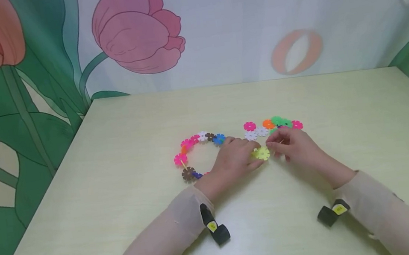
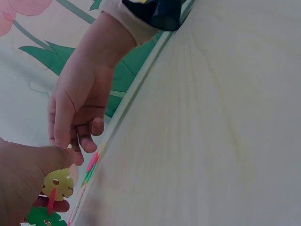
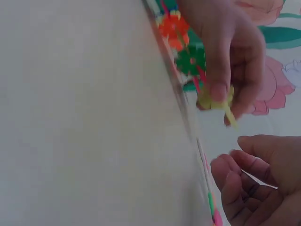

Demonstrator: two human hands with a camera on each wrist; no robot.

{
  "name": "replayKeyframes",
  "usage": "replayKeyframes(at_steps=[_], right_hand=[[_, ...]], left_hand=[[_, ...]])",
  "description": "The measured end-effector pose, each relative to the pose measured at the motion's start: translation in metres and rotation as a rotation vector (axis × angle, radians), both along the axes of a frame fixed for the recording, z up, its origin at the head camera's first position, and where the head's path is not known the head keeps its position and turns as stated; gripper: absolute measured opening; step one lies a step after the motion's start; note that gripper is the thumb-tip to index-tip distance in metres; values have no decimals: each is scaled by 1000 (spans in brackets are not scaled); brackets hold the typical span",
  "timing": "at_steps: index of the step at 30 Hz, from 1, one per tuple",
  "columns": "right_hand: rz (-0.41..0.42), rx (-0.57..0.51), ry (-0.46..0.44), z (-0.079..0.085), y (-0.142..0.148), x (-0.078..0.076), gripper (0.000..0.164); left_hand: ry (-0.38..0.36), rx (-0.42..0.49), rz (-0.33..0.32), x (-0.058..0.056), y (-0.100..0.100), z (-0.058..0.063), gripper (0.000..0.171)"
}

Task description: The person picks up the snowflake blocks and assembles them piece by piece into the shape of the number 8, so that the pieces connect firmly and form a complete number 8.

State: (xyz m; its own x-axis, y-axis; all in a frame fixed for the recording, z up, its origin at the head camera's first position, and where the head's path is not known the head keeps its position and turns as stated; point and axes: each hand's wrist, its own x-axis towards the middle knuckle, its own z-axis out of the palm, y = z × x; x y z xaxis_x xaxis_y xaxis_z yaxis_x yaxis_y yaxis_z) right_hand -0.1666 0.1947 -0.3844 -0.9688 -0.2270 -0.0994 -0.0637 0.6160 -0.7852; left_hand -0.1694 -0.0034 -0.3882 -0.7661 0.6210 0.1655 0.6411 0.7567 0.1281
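Observation:
My left hand (image 1: 235, 158) pinches a yellow notched flower disc (image 1: 262, 153) between thumb and fingers. In the right wrist view, a second yellow piece seen edge-on (image 3: 230, 116) sticks out from that disc. Green (image 3: 190, 61) and orange discs (image 3: 174, 30) link on behind it in the same chain. The rest of this chain curves left of the hand on the table, with pink (image 1: 180, 159), brown (image 1: 188, 174) and blue discs (image 1: 219, 139); the hand hides part of it. My right hand (image 1: 296, 146) hovers just right of the yellow disc, fingers loosely bent, holding nothing in the right wrist view.
Beyond the hands lie loose discs on the pale table (image 1: 124, 224): pink (image 1: 249, 126), white (image 1: 251, 135), orange (image 1: 268, 124), several green (image 1: 276, 120) and another pink (image 1: 297, 124). A flower-printed curtain (image 1: 222, 26) hangs behind the table's far edge.

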Motion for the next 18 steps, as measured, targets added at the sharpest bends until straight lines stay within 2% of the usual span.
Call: replayKeyframes(at_steps=[4,9,14,18], right_hand=[[-10,114,20,5,5,-19,24],[9,181,50,8,8,-39,26],[36,277,132,9,6,-55,27],[79,336,134,9,2,-63,30]], left_hand=[[-20,-4,4,0,1,1,39],[-39,-7,7,-1,1,1,40],[-22,-12,8,-1,1,1,40],[-31,-22,14,-1,1,1,40]])
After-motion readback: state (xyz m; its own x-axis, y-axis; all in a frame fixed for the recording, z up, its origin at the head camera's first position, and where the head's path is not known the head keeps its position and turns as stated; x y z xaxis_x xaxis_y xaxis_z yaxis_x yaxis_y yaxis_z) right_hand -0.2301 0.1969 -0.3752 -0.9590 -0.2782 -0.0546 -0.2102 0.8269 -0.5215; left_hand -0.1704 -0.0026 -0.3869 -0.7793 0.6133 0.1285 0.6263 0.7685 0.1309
